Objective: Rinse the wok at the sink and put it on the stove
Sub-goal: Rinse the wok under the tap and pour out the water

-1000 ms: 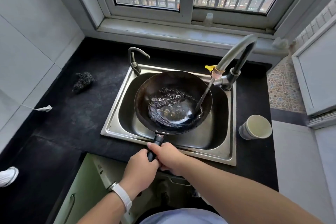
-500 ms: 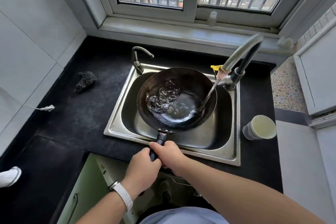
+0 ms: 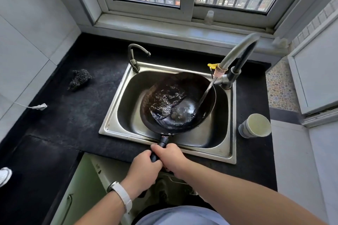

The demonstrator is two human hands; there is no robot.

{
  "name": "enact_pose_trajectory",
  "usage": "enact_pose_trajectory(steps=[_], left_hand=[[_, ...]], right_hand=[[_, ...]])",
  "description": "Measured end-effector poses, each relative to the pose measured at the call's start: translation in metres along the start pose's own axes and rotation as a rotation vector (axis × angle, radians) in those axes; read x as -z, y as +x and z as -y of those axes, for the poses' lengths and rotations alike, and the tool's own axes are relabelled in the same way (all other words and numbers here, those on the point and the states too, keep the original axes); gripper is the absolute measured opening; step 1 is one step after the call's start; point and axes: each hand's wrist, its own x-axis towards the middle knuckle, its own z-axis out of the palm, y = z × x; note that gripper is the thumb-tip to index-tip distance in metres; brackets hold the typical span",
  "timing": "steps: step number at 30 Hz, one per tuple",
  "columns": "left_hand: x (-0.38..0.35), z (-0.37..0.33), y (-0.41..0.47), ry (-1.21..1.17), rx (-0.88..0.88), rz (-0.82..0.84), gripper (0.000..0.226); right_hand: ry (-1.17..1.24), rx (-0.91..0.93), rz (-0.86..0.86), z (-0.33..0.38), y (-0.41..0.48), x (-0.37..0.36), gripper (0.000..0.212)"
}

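Beyond the fingers [image 3: 161, 149], the wok [image 3: 184, 86] is showing black, its wet bottom glinting silver-white. The sink [image 3: 117, 124] around it is shining steel grey. The countertop [image 3: 76, 115] left of the fingers is looking speckled black, with a dark grey mottled scrubber [image 3: 79, 79]. Right of the fingers, a cup [image 3: 254, 125] is showing grey-and-white bands and a cream inside. The faucet [image 3: 236, 55] clip is glowing yellow; the wristband [image 3: 122, 196] is appearing white.

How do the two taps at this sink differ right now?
The large tap stands at the back right corner of the sink; the small tap stands at the back left. The large tap is running, its stream landing in the wok; nothing comes from the small tap. The large tap's nozzle carries a yellow and pink fitting; the small tap's is bare. Both are curved grey metal.
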Motion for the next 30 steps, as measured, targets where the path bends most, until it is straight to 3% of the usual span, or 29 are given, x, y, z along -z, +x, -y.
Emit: enact_pose_trajectory(steps=[14, 25, 30], left_hand=[[0.004, -0.007, -0.01, 0.047, 0.042, 0.077, 0.006], [0.005, 0.005, -0.017, 0.243, -0.052, -0.052, 0.009], [0.006, 0.015, -0.025, 0.289, -0.065, -0.092, 0.015]], right_hand=[[0.006, -0.11, 0.07, -0.006, -0.01, 0.001, 0.032], [-0.012, -0.059, 0.047, -0.006, -0.012, -0.008, 0.037], [-0.329, 0.11, -0.026, -0.008, -0.02, -0.01, 0.047]])
